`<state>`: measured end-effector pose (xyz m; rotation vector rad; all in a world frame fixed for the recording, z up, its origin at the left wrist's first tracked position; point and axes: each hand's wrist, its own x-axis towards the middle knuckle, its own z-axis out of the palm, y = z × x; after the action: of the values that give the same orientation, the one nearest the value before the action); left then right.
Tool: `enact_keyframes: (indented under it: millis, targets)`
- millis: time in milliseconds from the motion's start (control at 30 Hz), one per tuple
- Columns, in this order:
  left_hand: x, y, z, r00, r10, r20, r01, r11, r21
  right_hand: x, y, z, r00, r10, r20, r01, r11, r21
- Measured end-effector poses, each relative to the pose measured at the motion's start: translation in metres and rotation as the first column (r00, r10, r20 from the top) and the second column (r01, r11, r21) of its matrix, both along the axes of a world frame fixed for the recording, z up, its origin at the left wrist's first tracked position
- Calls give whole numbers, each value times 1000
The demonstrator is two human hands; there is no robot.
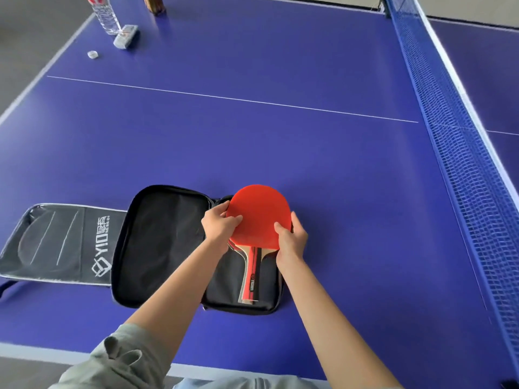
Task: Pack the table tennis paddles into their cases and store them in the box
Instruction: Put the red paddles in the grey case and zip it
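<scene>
1. Paddle cases: a flat grey-black zipped case printed with white lettering [60, 244] is lying at the left; just beside it, a black fabric clamshell case [163, 245] is lying unzipped on the blue table-tennis table [252, 141].
2. Left hand [217, 226] is pinching the blade's left rim, thumb on top.
3. Red-rubbered wooden paddle [258, 217] is resting over the open case's right half, its head overhanging the far edge.
4. Right hand [290, 240] is gripping the right rim, fingers curled.
5. Handling advice: sliding the paddle toward the near side, keeping it flat, should seat the head inside the zip line.
</scene>
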<state>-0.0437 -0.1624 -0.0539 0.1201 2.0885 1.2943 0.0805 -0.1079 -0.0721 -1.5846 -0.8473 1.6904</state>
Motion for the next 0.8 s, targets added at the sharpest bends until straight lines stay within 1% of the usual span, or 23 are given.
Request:
enact_keyframes:
  millis: [133,300,400,567,600,667,700,800]
  targets:
    - [-17,-15,-11,1000,-15,22,16,999,-41,-17,-19,-10,998,-9,68,9,1000,-1]
    - [-21,-18,-20,997,-47,56,48,999,-9,-20,-20,-14,992,-18,121,13,999,42]
    - [-20,-20,-23,996,-74,46,74,997,-1,-20,-21,-13,986,7,166,-17,998,60]
    - [-18,-25,-25,986,-165,-22,164,986,-26,-19,-24,-11,964,91,250,-120,987,103]
    - [-18,-27,-25,977,-206,-52,204,978,-45,-19,-26,-9,960,110,257,-142,984,111]
    - [-20,-29,-26,936,-313,-160,297,947,-120,-18,-29,-8,952,144,269,-181,977,116]
    - [-21,-31,-27,917,-341,-206,316,937,-146,-18,-31,-8,946,157,285,-196,974,113]
    - [-22,-34,-26,928,-309,-210,285,948,-140,-19,-39,-9,923,183,337,-225,970,89]
